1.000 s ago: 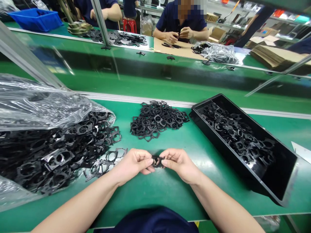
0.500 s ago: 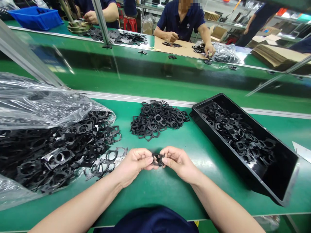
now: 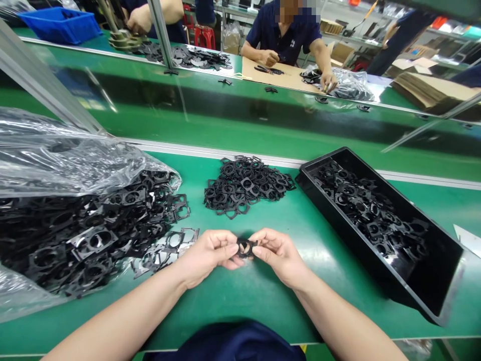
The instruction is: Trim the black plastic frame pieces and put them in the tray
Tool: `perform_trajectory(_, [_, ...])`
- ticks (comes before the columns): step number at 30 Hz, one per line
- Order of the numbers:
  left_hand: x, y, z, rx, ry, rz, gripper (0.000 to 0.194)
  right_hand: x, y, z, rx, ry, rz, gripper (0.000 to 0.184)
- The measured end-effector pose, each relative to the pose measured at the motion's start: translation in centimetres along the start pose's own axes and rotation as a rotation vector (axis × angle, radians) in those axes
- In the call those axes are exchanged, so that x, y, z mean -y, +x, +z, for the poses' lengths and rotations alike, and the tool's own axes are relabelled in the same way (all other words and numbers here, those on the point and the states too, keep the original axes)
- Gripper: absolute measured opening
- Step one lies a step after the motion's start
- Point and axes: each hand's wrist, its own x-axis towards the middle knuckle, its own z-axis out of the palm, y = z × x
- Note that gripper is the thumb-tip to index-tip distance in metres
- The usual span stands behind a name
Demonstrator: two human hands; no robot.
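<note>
While both hands [image 3: 212,253] [image 3: 278,253] pinch, black part [image 3: 250,245] between.

one head-worn view, forward and down, close over green bench [image 3: 233,296]

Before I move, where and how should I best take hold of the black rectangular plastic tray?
I'd grip the black rectangular plastic tray by its raised rim, probably just beyond the middle of both long sides, from above. The walls stand up around the black parts with round holes, which lie below the rim, mostly toward the far end, so that end may be heavier.
</note>
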Motion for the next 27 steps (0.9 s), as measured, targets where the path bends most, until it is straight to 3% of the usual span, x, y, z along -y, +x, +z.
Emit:
perform_trajectory(4, [0.39, 0.01, 0.41, -0.053, -0.059, 0.070, 0.028, 0.27, 0.05, -0.06, -0.002, -0.073, 0.030, 0.024])
perform_trajectory(11, [0.80, -0.01, 0.88, -0.067, -0.189, 0.134, 0.021, 0.17, 0.05, 0.04, 0.002, 0.019, 0.040, 0.027])
perform_trajectory(22, [0.30, 0.07, 0.41, -0.066, -0.072, 0.014, 0.025, -0.18, 0.22, -0.57, -0.027, 0.049, 0.050, 0.023])
perform_trajectory(27, [0.42, 0.05, 0.69, -0.001, -0.231, -0.063, 0.026, -0.27, 0.30, -0.28, -0.021, 0.114, 0.068, 0.025])
